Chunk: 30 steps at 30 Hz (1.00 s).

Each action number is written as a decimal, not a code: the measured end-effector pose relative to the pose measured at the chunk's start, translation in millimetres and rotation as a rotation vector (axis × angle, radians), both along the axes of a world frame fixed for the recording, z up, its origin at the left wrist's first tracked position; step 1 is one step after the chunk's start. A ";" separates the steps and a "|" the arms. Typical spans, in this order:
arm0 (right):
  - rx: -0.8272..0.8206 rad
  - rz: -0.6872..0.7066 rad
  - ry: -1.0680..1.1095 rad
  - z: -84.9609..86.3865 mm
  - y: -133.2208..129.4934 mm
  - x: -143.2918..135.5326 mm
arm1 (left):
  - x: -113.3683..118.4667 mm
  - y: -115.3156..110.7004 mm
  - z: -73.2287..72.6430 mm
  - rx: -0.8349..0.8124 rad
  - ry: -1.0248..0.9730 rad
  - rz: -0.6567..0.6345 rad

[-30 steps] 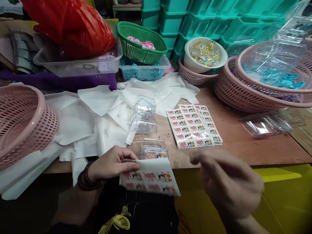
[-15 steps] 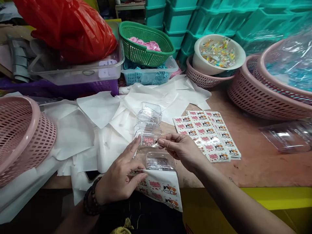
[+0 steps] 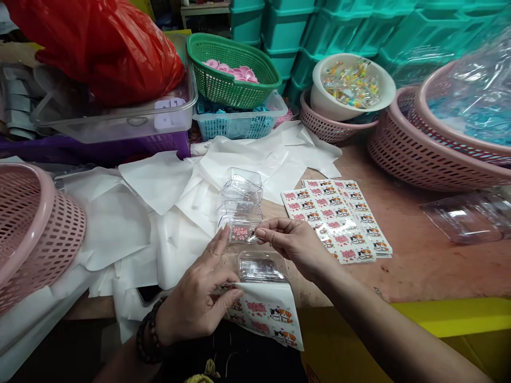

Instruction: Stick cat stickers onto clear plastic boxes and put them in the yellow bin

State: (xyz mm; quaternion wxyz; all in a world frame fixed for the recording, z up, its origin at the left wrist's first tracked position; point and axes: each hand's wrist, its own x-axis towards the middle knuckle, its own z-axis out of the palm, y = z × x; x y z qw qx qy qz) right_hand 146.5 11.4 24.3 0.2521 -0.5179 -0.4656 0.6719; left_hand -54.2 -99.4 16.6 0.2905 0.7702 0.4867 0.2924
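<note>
My left hand [image 3: 197, 295] grips a sticker sheet [image 3: 269, 319] printed with cats and red lettering between thumb and fingers. Its index finger reaches up to the left edge of a clear sticker [image 3: 240, 232] with red lettering. At that sticker's right end, the thumb and forefinger of my right hand [image 3: 297, 244] are pinched together. The sticker lies over the nearest of several clear plastic boxes [image 3: 241, 194], which lean in a row. Between my hands and the held sheet sits another clear plastic box [image 3: 261, 267], partly covered by the sheet.
More sticker sheets [image 3: 339, 226] lie to the right. White backing papers [image 3: 131, 223] spread left and behind. Pink baskets [image 3: 64, 218] stand at both sides. Farther back are a green basket [image 3: 239, 90], a white bowl [image 3: 323, 90] of small wrapped items and a red bag [image 3: 115, 53].
The view has shifted slightly. Both hands keep nearly the same pose, with the right fingertips still at the sticker's right end and the sheet still in my left hand.
</note>
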 end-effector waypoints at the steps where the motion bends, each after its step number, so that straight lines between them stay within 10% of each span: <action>1: 0.022 0.005 -0.011 -0.3 -0.3 0.1 | 0.4 0.0 -0.9 0.010 0.006 -0.001; 17: 0.769 0.298 -1.100 8.3 -11.5 -1.6 | 0.6 -1.5 -0.1 -0.071 0.044 0.028; 24: 0.355 0.402 -0.340 -0.7 7.9 7.1 | -1.6 -0.1 -8.4 -0.211 -0.107 0.040; 30: 0.356 0.358 -0.527 5.2 2.9 23.1 | -0.3 7.4 -9.2 -0.271 -0.261 -0.077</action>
